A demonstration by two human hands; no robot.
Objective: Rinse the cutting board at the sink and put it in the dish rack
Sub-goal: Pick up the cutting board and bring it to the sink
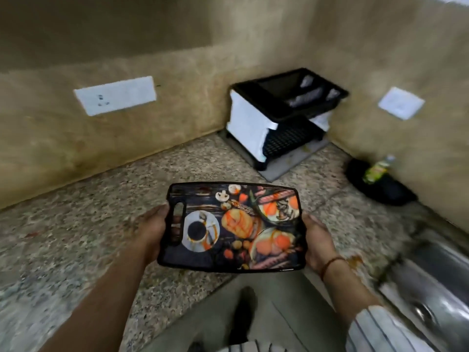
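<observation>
Rounded-rectangular plastic cutting board, glossy food print, slotted handle, held level over the speckled granite table; left hand fingers and right hand fingers clasp its short edges. Black-and-white dish rack in the corner; steel sink at right.

A speckled granite desk runs along two mottled tan walls that meet in the far right corner. The left wall carries a white socket plate; the right wall has a smaller white plate (details too blurred to read). Near the right wall's foot sits a dark object with a green-labelled bottle on it. The light is dim and warm, darker in the upper left.
</observation>
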